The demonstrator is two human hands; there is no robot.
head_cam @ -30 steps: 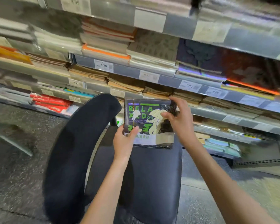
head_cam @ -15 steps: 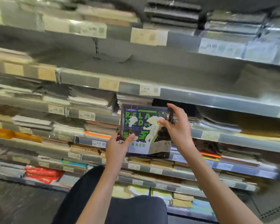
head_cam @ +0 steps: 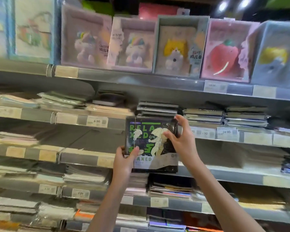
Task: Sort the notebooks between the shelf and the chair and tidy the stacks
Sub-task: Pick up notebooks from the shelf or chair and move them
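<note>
Head view: both hands hold up a black notebook [head_cam: 151,144] lettered in green, in front of the shelf [head_cam: 141,84]. The left hand [head_cam: 126,160] pinches its lower left corner, thumb across the cover. The right hand [head_cam: 182,139] clasps its right edge, fingers curled over the upper right corner.

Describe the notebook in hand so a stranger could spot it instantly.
Find the shelf rail with the 6.90 tag. Right of it, both hands, left hand and right hand, hold up the black notebook. Unlike the flat stacks behind, it faces out with green RELAXED lettering.
</note>
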